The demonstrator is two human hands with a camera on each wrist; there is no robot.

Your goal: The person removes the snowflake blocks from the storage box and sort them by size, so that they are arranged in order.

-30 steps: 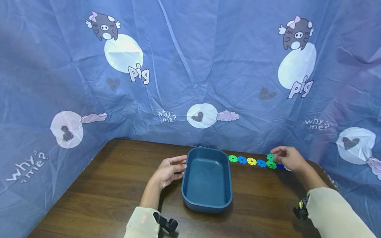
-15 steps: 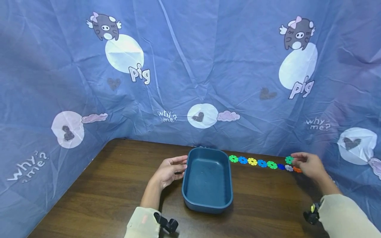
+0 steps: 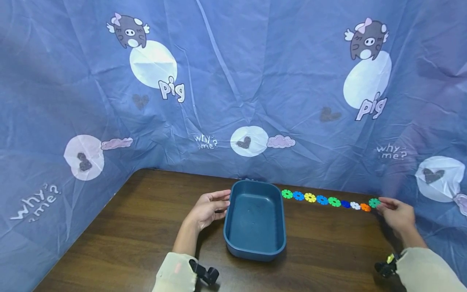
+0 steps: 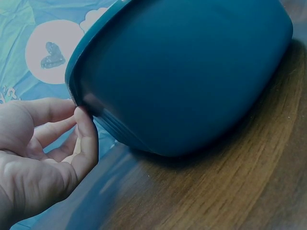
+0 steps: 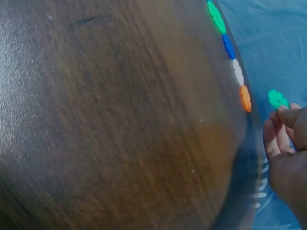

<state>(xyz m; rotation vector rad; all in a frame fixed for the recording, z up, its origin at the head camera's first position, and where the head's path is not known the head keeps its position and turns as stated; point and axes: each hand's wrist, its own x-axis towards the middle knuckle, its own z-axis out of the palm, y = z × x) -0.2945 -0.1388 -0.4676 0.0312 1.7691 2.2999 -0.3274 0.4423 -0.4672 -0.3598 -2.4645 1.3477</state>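
Note:
My right hand (image 3: 398, 215) pinches a green flower-shaped plastic disc (image 3: 373, 202) by its edge, just past the right end of a row of similar discs. In the right wrist view, the green disc (image 5: 278, 99) is off the tabletop, apart from the orange disc (image 5: 245, 98). Outside the left wall of a dark blue rectangular tub (image 3: 254, 255), my left hand (image 3: 205, 211) has its fingertips against the rim. The left wrist view shows the thumb (image 4: 87, 139) and a finger meeting at the tub's edge, with no finger seen inside.
The row runs along the back of the wooden table (image 3: 321, 251), from a light green disc (image 3: 287, 194) beside the tub through blue, yellow and white to an orange disc (image 3: 365, 207). A blue printed curtain (image 3: 204, 101) hangs close behind the table and at both sides.
My right hand has carried the green disc rightward above the row, from over the other green disc to beyond the orange one, uncovering the row's right end. The left hand and tub have stayed put.

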